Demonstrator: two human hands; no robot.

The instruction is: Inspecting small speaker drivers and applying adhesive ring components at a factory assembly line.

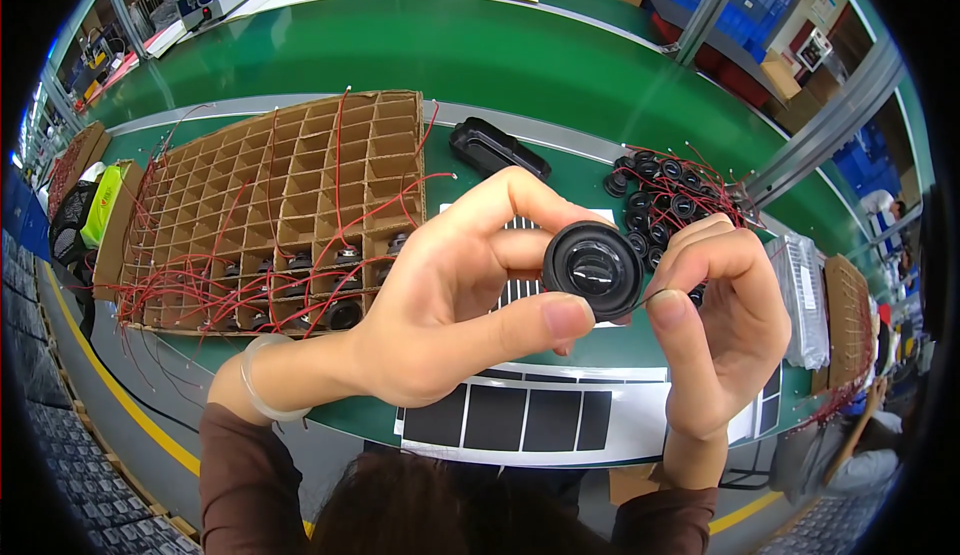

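Held up in front of me is a small round black speaker, its glossy domed face toward me. My left hand is closed on its rim, with the thumb below and the fingers behind. My right hand pinches a thin dark strand between thumb and forefinger at the speaker's lower right edge. Whether the strand is a ring or a strip I cannot tell. Beneath the hands lie white sheets with black rectangles. Beyond and to the right is a pile of black speakers with red wires.
On the left stands a cardboard divider box with speakers and red wires in some cells. A black oblong casing lies behind my hands. Clear plastic trays stand at the right. A green conveyor belt runs across the back.
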